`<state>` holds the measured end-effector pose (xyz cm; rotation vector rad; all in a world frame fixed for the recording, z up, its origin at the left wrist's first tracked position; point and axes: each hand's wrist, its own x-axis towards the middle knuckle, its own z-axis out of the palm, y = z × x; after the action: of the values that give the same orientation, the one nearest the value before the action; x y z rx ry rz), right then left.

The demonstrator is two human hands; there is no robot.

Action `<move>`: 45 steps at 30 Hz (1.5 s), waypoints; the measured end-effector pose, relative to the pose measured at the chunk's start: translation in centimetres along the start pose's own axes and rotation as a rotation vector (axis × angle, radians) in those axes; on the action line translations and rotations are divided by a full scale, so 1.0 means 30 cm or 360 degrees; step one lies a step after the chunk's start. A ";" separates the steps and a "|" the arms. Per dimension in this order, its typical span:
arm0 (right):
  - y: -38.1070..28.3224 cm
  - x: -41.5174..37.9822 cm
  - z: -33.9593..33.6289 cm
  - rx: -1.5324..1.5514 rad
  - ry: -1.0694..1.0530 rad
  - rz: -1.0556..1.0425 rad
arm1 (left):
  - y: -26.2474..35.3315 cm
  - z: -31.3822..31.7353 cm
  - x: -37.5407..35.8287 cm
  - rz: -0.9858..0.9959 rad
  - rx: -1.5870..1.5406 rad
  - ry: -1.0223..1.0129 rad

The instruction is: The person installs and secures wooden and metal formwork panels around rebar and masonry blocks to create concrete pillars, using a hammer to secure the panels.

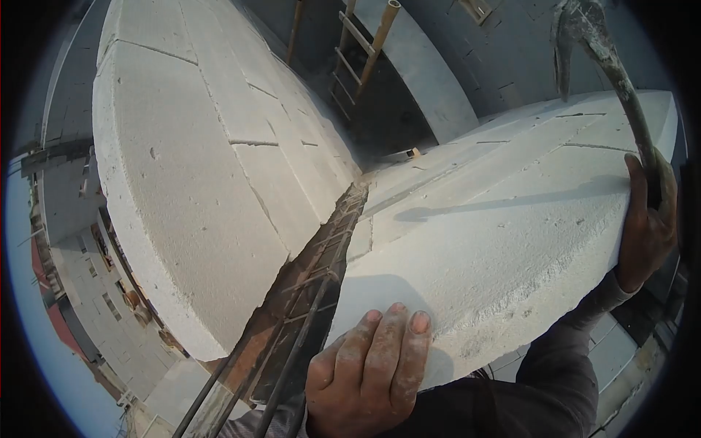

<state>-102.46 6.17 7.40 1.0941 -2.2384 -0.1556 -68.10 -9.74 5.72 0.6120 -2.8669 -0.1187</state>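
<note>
My left hand (pixel 369 372) rests with its dusty fingers curled over the near edge of a white aerated concrete block (pixel 496 233) at the bottom centre. My right hand (pixel 646 219) at the right edge is closed around the handle of a hammer (pixel 599 51), whose head is raised high above the block at the top right. The hammer's shadow falls across the block's top face. A rusty steel rebar cage (pixel 314 277) lies in the gap between this block and the row of white blocks (pixel 197 160) on the left.
A wooden ladder (pixel 361 55) leans in the room below, beyond the wall. Grey block walls (pixel 504 51) stand behind. Far below on the left lie neighbouring buildings (pixel 95 292); the wall top drops off there.
</note>
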 end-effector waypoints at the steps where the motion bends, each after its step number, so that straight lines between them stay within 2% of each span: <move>1: 0.063 -0.032 0.016 -0.0365 -0.0086 -0.0176 | 0.003 -0.003 -0.001 -0.0022 -0.0016 -0.0040; 2: 0.093 -0.052 0.021 -0.0727 -0.0166 -0.0354 | 0.006 -0.007 -0.002 -0.0046 -0.0029 -0.0081; 5: 0.086 -0.049 -0.003 -0.0430 -0.0244 -0.0272 | 0.016 -0.024 -0.007 -0.0135 -0.0067 -0.0177; 13: 0.142 -0.059 0.020 -0.0410 -0.0131 -0.0481 | 0.037 -0.098 0.011 -0.0246 -0.0217 -0.0358; 15: 0.141 -0.068 0.027 -0.0444 -0.0106 -0.0498 | 0.031 -0.089 0.023 -0.0188 -0.0174 -0.0293; 18: 0.111 -0.061 0.027 -0.0530 -0.0125 -0.0344 | 0.020 -0.082 0.036 -0.0087 -0.0120 -0.0210; 22: 0.097 -0.014 0.035 -0.0534 -0.0012 -0.0443 | 0.006 -0.089 0.047 0.0028 -0.0031 -0.0129; 24: 0.046 0.011 0.024 -0.0468 0.0040 -0.0487 | 0.000 -0.105 0.052 0.0076 -0.0072 -0.0215; 26: -0.051 0.015 0.020 0.0616 0.0261 0.0409 | 0.012 -0.129 0.051 0.0082 -0.0099 -0.0277; 31: -0.038 0.035 0.035 0.0572 0.0607 0.0356 | 0.025 -0.132 0.022 0.0170 -0.0153 -0.0303; 33: -0.035 -0.001 -0.007 0.0562 0.0651 0.0321 | 0.042 -0.115 -0.024 0.0217 -0.0089 -0.0029; 34: -0.038 -0.023 -0.033 0.0471 0.0644 0.0412 | 0.069 -0.140 -0.078 0.0229 -0.0102 -0.0026; 36: -0.044 -0.099 -0.094 0.0351 0.0664 0.0513 | 0.107 -0.202 -0.183 0.0421 -0.0317 0.0014; 37: -0.048 -0.179 -0.119 0.0444 0.0742 0.0645 | 0.103 -0.297 -0.259 0.0539 -0.0645 -0.0172; 38: -0.064 -0.270 -0.141 0.0543 0.0810 0.0770 | 0.062 -0.329 -0.350 0.0708 -0.0942 -0.0223; 39: -0.093 -0.371 -0.171 0.0626 0.0691 0.0972 | 0.003 -0.357 -0.444 0.0880 -0.1237 -0.0267; 40: -0.129 -0.488 -0.197 0.0706 0.0575 0.1173 | -0.075 -0.370 -0.559 0.0839 -0.1335 -0.0164; 41: -0.167 -0.620 -0.198 0.0770 0.0606 0.1245 | -0.159 -0.371 -0.680 0.0794 -0.1430 -0.0058; 43: -0.284 -0.899 -0.234 0.0868 0.0454 0.1434 | -0.294 -0.354 -0.911 0.0066 -0.1454 0.0448; 44: -0.389 -1.009 -0.301 0.0934 0.0419 0.1490 | -0.344 -0.274 -0.979 -0.0596 -0.1717 0.0630; 45: -0.454 -1.175 -0.289 0.0894 0.0236 0.1595 | -0.398 -0.171 -1.027 -0.1264 -0.1948 0.0806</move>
<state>-72.25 25.02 -7.97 0.0912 -2.4653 0.9719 -34.78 -8.12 3.57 1.1380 -1.4589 -1.4083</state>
